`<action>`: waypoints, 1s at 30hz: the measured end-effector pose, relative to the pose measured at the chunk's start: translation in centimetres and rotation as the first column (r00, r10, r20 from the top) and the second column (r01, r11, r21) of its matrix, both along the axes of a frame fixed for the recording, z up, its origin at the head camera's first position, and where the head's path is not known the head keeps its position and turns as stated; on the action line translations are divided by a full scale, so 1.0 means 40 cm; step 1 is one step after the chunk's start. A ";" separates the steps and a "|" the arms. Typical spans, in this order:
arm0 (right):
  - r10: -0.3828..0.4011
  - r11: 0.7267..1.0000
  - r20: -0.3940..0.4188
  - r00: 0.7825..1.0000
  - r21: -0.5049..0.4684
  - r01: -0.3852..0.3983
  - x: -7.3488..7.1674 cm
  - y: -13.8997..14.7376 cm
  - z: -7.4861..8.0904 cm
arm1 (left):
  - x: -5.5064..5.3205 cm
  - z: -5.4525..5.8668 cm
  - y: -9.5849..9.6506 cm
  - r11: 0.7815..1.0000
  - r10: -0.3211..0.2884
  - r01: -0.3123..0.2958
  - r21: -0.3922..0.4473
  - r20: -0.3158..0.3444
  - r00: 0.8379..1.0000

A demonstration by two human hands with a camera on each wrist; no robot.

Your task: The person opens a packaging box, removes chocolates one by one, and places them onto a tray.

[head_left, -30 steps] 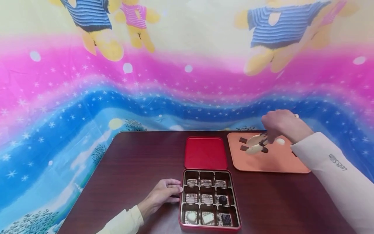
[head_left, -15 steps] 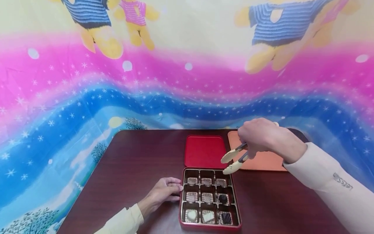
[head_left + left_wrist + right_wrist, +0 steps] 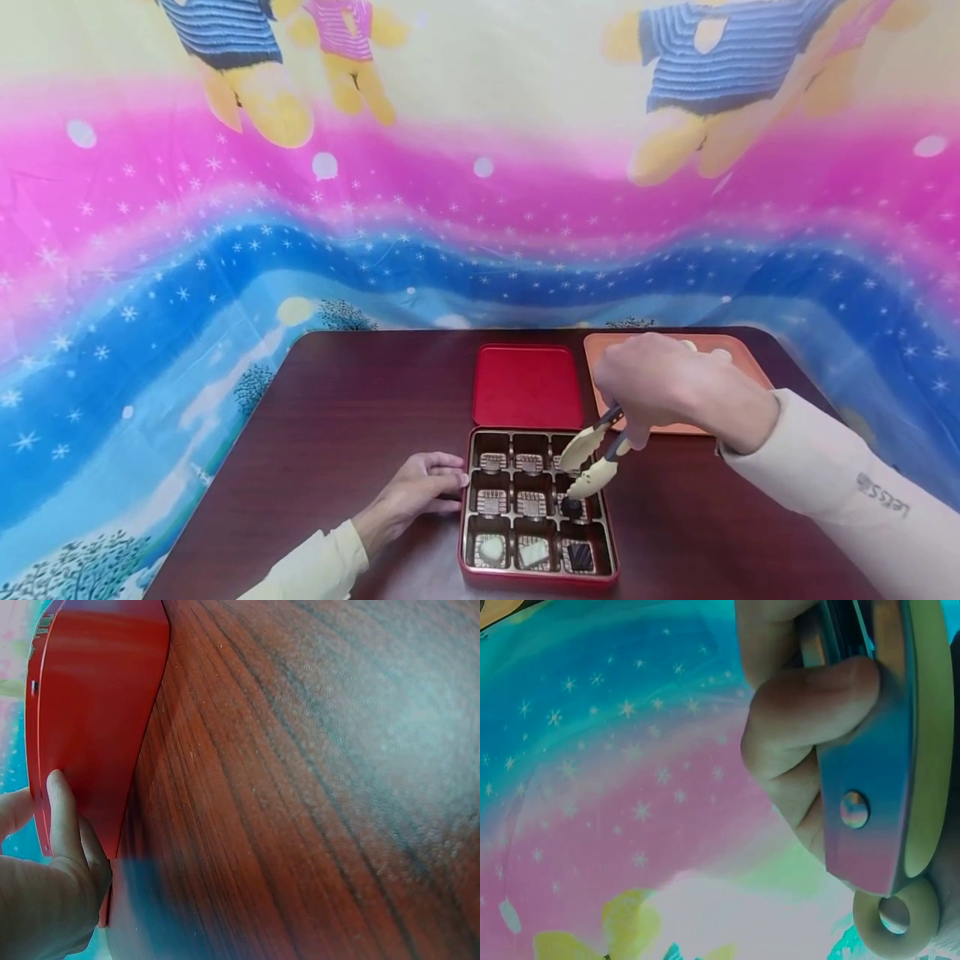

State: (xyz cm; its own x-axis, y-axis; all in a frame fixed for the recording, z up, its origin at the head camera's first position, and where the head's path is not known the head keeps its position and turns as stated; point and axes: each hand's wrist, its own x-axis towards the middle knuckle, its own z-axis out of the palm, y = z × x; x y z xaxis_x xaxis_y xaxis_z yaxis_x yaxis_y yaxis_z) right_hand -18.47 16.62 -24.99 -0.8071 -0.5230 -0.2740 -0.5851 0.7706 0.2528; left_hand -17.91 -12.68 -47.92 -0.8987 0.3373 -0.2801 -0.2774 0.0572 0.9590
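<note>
My right hand (image 3: 667, 379) grips a pair of tongs with cream-coloured tips (image 3: 594, 479), spread apart above the right column of a red box (image 3: 537, 577). Up close in the right wrist view, fingers curl round the metal tongs (image 3: 859, 847), which end in a cream ring. Gold compartments fill the box. Its front row holds a white heart-shaped chocolate (image 3: 492, 548), a white rectangular one (image 3: 534, 553) and a dark square one (image 3: 581, 557); a dark round chocolate (image 3: 572, 507) sits middle right. My left hand (image 3: 416, 492) rests extended fingers against the box's left wall (image 3: 97, 712).
A red lid (image 3: 527, 387) lies flat just behind the box. Back right on the brown table (image 3: 375, 400) is an orange tray (image 3: 600, 354), partly covered by my right hand, with a white piece (image 3: 722, 355) showing. A patterned curtain (image 3: 480, 233) hangs behind.
The right hand has carried the tongs left and nearer, from over the orange tray to above the box's right column. The left hand has stayed at the box's side.
</note>
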 end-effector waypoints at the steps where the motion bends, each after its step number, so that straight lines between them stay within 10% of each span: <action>1: 0.006 1.000 0.002 1.000 0.005 -0.006 0.001 -0.003 -0.003 | 0.000 0.000 0.000 1.000 0.000 0.000 -0.001 -0.001 1.000; 30: 0.106 0.955 -0.162 0.981 0.292 -0.055 0.037 -0.089 -0.114 | 0.001 -0.001 0.000 1.000 0.001 -0.001 0.000 -0.003 1.000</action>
State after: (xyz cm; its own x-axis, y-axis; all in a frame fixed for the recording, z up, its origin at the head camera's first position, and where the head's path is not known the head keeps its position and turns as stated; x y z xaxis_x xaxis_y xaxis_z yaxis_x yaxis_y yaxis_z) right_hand -17.00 13.07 -29.56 -0.8142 -0.5084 -0.2804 -0.5692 0.6037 0.5582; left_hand -17.89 -12.68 -47.97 -0.9001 0.3361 -0.2772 -0.2743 0.0572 0.9599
